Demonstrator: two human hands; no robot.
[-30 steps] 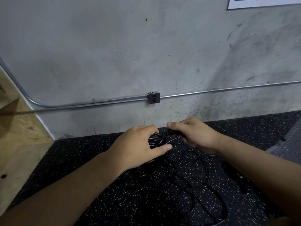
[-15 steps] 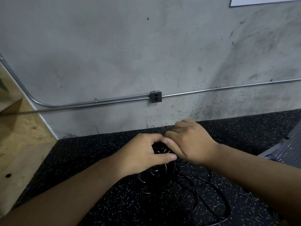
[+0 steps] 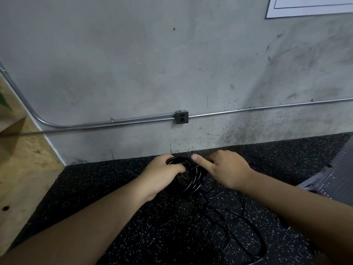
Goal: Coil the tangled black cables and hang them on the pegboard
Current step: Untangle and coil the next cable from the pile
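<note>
A coil of black cable (image 3: 193,177) with several loops stands in my left hand (image 3: 162,175), whose fingers and thumb curl round its left side. My right hand (image 3: 223,169) is at the coil's right side with the index finger stretched over its top; its other fingers are curled and seem to hold a strand, though the grip is hidden. Loose tangled cable (image 3: 235,222) trails from the coil across the black speckled floor toward me. A grey pegboard (image 3: 336,180) lies at the right edge.
A concrete wall (image 3: 172,73) rises straight ahead with a metal conduit (image 3: 114,122) and a power outlet (image 3: 181,117) low on it. A plywood panel (image 3: 21,165) stands at the left. A white sheet (image 3: 309,6) hangs on the wall at top right.
Both hands have moved away from me toward the wall. The coil has turned so that its loops now show between my hands, and my right index finger lies across its top.
</note>
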